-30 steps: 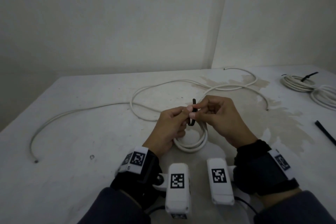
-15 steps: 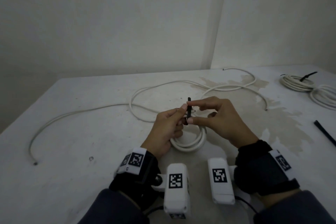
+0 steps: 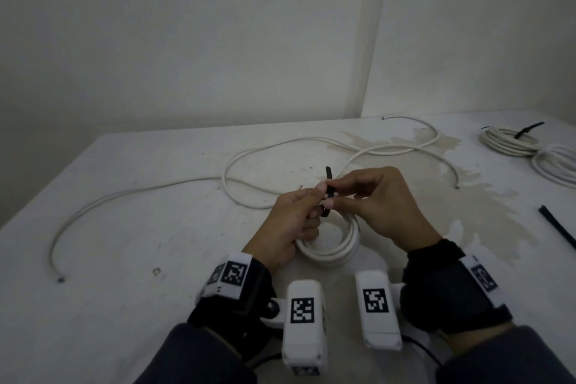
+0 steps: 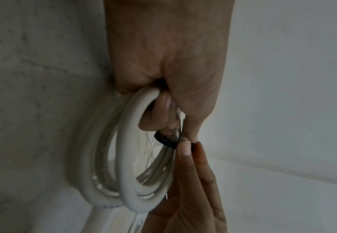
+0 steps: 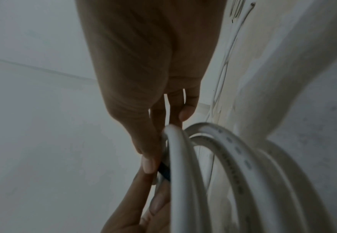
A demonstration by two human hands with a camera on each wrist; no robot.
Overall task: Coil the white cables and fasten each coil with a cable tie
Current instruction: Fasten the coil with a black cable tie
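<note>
A small coil of white cable (image 3: 330, 251) hangs just above the table in front of me, seen up close as several loops (image 4: 127, 165) (image 5: 233, 173). My left hand (image 3: 293, 221) grips the top of the coil with curled fingers. A black cable tie (image 3: 328, 190) wraps the loops there, its free end standing upright. My right hand (image 3: 380, 206) pinches the tie between thumb and forefinger, right against the left thumb; the black band (image 4: 166, 141) shows at the pinch, and the tie (image 5: 164, 169) peeks out beside the thumb.
A long loose white cable (image 3: 237, 174) snakes over the white table (image 3: 124, 243) from far left to the back right. Two white coils (image 3: 511, 142), one with a black tie, lie at the right rear. A spare black tie (image 3: 558, 229) lies near the right edge.
The hands stayed together over the coil. The right fingers shifted along the tie and the tie's upright end now stands a little straighter; the coil barely moved.
</note>
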